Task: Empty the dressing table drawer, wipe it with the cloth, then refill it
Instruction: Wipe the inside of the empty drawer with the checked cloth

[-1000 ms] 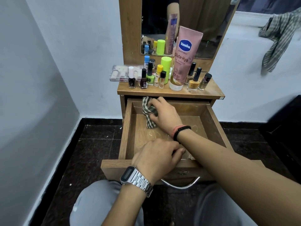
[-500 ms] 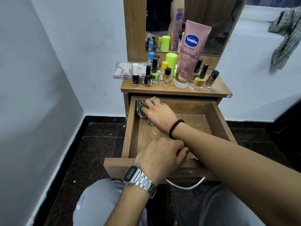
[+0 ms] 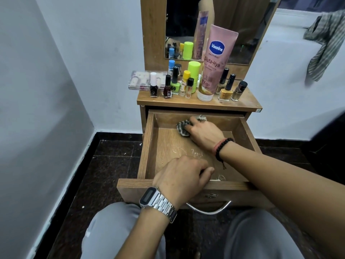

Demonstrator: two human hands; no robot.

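The wooden drawer (image 3: 149, 146) of the dressing table stands pulled out, with nothing in it but my hand and the cloth. My right hand (image 3: 204, 132) grips a checked cloth (image 3: 182, 128) and presses it against the drawer's back wall, near the middle. My left hand (image 3: 183, 177), with a metal watch on the wrist, grips the drawer's front edge (image 3: 134, 184); its fingers curl over the edge into the drawer. The table top (image 3: 248, 103) carries a pink Vaseline tube (image 3: 214, 62), several nail polish bottles (image 3: 167, 87) and a makeup palette (image 3: 140, 81).
A mirror (image 3: 181, 25) rises behind the bottles. A striped cloth (image 3: 326, 43) hangs on the right wall. White walls close in on the left and behind. My knees in grey trousers (image 3: 112, 230) sit below the drawer's metal handle (image 3: 209, 210). The floor is dark tile.
My right hand has slid the cloth from the drawer's back left corner rightward along the back wall. My left hand has stayed on the front edge.
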